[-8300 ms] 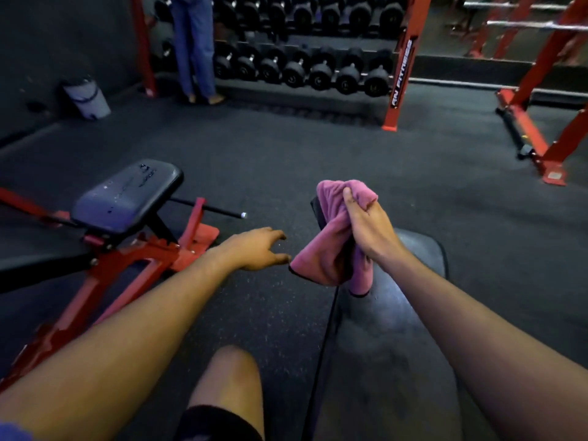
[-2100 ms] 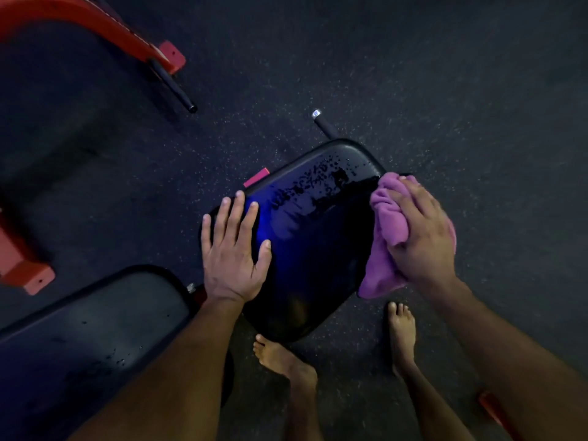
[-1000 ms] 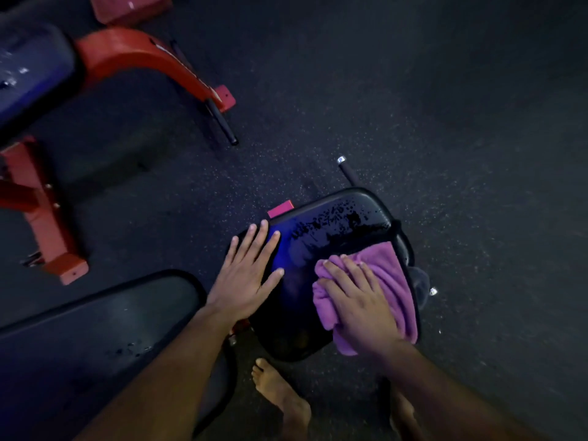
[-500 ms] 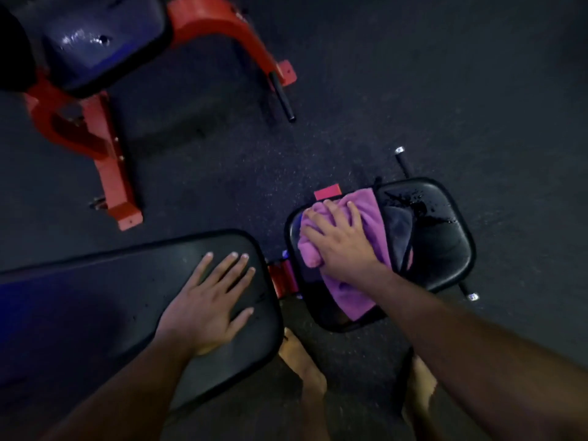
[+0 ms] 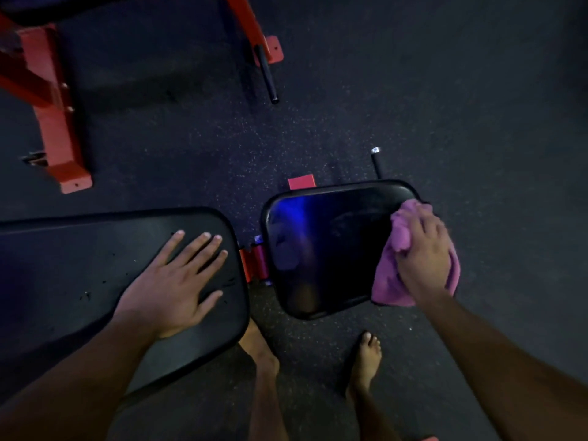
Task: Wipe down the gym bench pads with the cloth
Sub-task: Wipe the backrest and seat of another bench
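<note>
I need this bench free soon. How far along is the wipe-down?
The small seat pad looks mostly wiped: it is glossy and shows no droplets. The right hand presses the purple cloth at its right edge. The long back pad, where the left hand rests flat, has dark specks on it and looks not yet wiped.

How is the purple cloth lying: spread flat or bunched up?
Bunched up. The cloth is crumpled under the right hand at the seat pad's right edge.
</note>
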A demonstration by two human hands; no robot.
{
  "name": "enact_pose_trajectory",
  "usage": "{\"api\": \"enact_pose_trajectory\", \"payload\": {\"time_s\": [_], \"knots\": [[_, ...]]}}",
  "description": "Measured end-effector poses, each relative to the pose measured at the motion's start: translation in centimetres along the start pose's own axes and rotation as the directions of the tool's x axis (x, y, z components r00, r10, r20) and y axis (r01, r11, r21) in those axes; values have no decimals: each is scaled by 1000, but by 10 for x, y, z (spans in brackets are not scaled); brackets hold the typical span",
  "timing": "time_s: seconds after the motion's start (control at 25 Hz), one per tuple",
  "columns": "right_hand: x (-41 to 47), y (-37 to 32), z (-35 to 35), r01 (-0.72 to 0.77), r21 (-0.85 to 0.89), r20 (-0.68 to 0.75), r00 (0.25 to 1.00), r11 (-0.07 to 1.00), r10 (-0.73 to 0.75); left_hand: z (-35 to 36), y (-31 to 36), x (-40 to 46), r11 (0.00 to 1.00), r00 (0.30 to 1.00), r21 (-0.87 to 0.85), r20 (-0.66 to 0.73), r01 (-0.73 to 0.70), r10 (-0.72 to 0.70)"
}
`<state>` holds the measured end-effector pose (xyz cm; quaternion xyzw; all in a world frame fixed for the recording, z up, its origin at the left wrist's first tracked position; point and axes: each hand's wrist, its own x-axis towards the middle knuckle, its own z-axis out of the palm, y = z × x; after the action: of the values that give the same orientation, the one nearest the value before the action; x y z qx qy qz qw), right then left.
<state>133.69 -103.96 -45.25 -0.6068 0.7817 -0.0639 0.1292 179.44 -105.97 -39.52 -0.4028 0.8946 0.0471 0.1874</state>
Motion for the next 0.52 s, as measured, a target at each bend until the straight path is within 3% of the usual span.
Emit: {"api": "enact_pose_trajectory", "payload": {"time_s": [0.16, 0.28, 0.44, 0.52], "knots": [[-8, -94, 28, 331, 48, 80, 939, 942, -334, 3, -1, 1, 1000, 1000, -4, -25, -8, 8], [40, -122, 34, 426, 33, 121, 896, 904, -426, 3, 0, 1, 1000, 999, 1, -35, -15, 15], [93, -41, 6, 163, -32, 64, 985, 986, -160, 3, 0, 1, 1000, 999, 5, -43, -6, 6], [80, 8, -4, 34, 25, 27, 999, 999, -35, 4, -1, 2, 1000, 999, 2, -43, -6, 6]]}}
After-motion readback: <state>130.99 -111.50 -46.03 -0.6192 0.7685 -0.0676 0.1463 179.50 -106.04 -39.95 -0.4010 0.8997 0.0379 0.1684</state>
